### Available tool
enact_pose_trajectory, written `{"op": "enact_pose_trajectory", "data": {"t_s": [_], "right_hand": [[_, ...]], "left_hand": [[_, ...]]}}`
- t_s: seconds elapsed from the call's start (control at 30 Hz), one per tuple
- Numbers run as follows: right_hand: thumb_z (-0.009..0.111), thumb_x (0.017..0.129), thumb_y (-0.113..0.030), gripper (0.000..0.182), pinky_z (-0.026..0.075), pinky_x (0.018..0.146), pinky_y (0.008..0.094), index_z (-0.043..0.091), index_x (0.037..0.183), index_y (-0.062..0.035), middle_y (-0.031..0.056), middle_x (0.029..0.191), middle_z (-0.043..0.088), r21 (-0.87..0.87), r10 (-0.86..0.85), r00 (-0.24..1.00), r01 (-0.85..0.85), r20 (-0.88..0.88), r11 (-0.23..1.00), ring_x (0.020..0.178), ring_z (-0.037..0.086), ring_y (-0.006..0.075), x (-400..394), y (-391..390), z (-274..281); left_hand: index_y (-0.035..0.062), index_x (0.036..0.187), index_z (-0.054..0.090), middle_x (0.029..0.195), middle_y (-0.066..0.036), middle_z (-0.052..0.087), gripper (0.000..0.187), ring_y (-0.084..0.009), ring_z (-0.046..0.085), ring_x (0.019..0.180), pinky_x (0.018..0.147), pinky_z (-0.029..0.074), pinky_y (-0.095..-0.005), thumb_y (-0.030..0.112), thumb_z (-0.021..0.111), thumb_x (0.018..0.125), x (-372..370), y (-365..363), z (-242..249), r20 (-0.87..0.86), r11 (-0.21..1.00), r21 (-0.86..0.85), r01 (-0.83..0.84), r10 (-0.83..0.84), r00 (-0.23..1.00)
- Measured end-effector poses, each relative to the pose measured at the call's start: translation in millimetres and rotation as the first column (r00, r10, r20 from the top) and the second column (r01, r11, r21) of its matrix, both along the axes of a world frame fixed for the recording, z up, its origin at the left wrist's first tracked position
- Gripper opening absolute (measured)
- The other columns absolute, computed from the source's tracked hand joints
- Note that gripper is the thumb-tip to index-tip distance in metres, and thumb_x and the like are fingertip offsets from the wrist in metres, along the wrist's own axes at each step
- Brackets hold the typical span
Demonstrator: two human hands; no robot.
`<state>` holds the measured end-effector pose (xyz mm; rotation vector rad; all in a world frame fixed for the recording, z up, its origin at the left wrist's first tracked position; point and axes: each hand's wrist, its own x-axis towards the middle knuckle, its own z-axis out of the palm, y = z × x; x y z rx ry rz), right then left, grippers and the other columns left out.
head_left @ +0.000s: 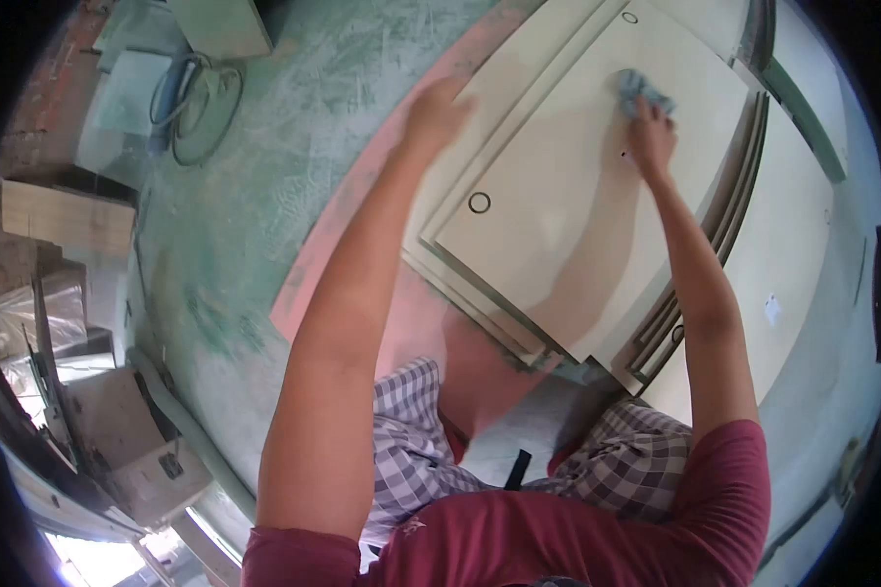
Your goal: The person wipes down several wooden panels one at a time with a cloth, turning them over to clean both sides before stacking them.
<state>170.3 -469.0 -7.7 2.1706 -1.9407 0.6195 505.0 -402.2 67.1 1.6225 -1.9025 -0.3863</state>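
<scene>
My right hand (652, 142) presses a crumpled blue-grey cloth (632, 88) onto the upper part of a cream panel (558, 186), fingers closed over its near edge. This flat panel tops a stack and has dark ring-shaped marks (480, 203) near its edges. Off to the left, my left hand (437, 122) hovers near the stack's left edge, above a pinkish sheet (362, 210). Motion smears its fingers, and no object shows in it.
More cream panels (783, 264) lie to the right, beside a row of dark panel edges. On the green floor (255, 176) at left lie a coiled hose (206, 117) and boards. Boxes (69, 215) and a grey pipe (181, 421) stand further left.
</scene>
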Motion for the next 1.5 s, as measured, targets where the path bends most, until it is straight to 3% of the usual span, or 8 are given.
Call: {"op": "enact_pose_trajectory", "data": {"t_s": [0.13, 0.27, 0.57, 0.9, 1.1, 1.2, 1.27, 1.5], "right_hand": [[0.043, 0.078, -0.010, 0.036, 0.035, 0.092, 0.0447, 0.053, 0.112, -0.0057, 0.0142, 0.114, 0.053, 0.064, 0.459, 0.778, -0.533, 0.430, 0.844, 0.107, 0.047, 0.0314, 110, 92, -42], [0.044, 0.086, -0.026, 0.035, 0.023, 0.105, 0.0422, 0.052, 0.118, -0.0179, 0.0076, 0.124, 0.047, 0.280, 0.753, 0.100, -0.953, 0.650, -0.115, 0.118, 0.040, 0.0235, 162, 239, -9], [0.063, 0.073, -0.021, 0.044, 0.046, 0.080, 0.0412, 0.050, 0.113, -0.0118, 0.0165, 0.103, 0.056, 0.262, 0.009, 0.998, -0.023, 0.056, 0.965, 0.097, 0.052, 0.0321, -96, 18, -27], [0.050, 0.080, -0.014, 0.031, 0.040, 0.090, 0.0396, 0.049, 0.110, -0.0093, 0.0085, 0.105, 0.050, 0.056, 0.972, 0.218, -0.975, 0.085, 0.214, 0.104, 0.048, 0.0234, 11, 274, 3], [0.052, 0.073, -0.003, 0.036, 0.045, 0.075, 0.0382, 0.047, 0.109, -0.0056, 0.0134, 0.096, 0.052, 0.301, 0.216, 0.962, -0.158, -0.168, 0.940, 0.087, 0.053, 0.0306, -73, 172, 11], [0.051, 0.072, -0.005, 0.031, 0.043, 0.082, 0.0353, 0.047, 0.103, -0.0056, 0.0097, 0.091, 0.049, 0.361, 0.674, 0.532, -0.579, -0.513, 0.731, 0.092, 0.052, 0.0256, -29, 272, -24], [0.052, 0.071, -0.006, 0.032, 0.044, 0.082, 0.0357, 0.050, 0.103, -0.0093, 0.0113, 0.092, 0.049, 0.474, 0.933, 0.342, -0.844, 0.110, 0.253, 0.093, 0.052, 0.0251, 3, 320, 19], [0.049, 0.078, -0.014, 0.039, 0.044, 0.080, 0.0328, 0.051, 0.115, -0.0024, 0.0101, 0.099, 0.056, 0.858, -0.277, 0.821, -0.514, 0.499, 0.022, 0.093, 0.053, 0.0200, -9, 270, 84]], "left_hand": [[-0.0022, 0.094, 0.061, 0.097, -0.019, 0.062, 0.032, -0.0314, 0.058, 0.094, 0.081, 0.044, -0.0374, 0.026, 0.052, 0.083, 94, 8, 18, 0.009, 0.941, 0.162, -0.298, 0.300, 0.954], [-0.0002, 0.104, 0.061, 0.093, -0.010, 0.063, 0.033, -0.0174, 0.057, 0.080, 0.073, 0.045, -0.0295, 0.025, 0.056, 0.083, 143, 9, -19, -0.142, 0.789, 0.431, -0.439, 0.540, 0.830], [0.0058, 0.130, 0.038, 0.125, -0.011, 0.046, 0.049, -0.0271, 0.053, 0.104, 0.089, 0.039, -0.0389, 0.031, 0.047, 0.089, 151, 53, 13, -0.275, 0.650, 0.707, -0.280, 0.616, 0.738], [0.0067, 0.127, 0.038, 0.121, -0.012, 0.050, 0.052, -0.0271, 0.057, 0.098, 0.080, 0.043, -0.0395, 0.036, 0.051, 0.087, 154, 53, -7, -0.344, 0.630, 0.752, -0.193, 0.626, 0.700], [0.0086, 0.127, 0.040, 0.123, -0.009, 0.049, 0.052, -0.0235, 0.054, 0.102, 0.083, 0.042, -0.0374, 0.039, 0.052, 0.086, 135, 49, 9, -0.285, 0.616, 0.757, -0.217, 0.611, 0.739], [0.0087, 0.127, 0.040, 0.123, -0.010, 0.049, 0.054, -0.0242, 0.055, 0.101, 0.083, 0.042, -0.0383, 0.040, 0.053, 0.085, 134, 53, 7, -0.267, 0.613, 0.760, -0.215, 0.596, 0.758], [0.0086, 0.128, 0.040, 0.122, -0.010, 0.050, 0.055, -0.0248, 0.055, 0.101, 0.083, 0.042, -0.0389, 0.040, 0.053, 0.085, 127, 56, 11, -0.231, 0.611, 0.754, -0.243, 0.591, 0.773], [0.0067, 0.124, 0.044, 0.120, -0.012, 0.052, 0.051, -0.0273, 0.057, 0.097, 0.085, 0.042, -0.0408, 0.037, 0.053, 0.084, 107, 47, 11, -0.081, 0.617, 0.761, -0.199, 0.395, 0.915]]}}
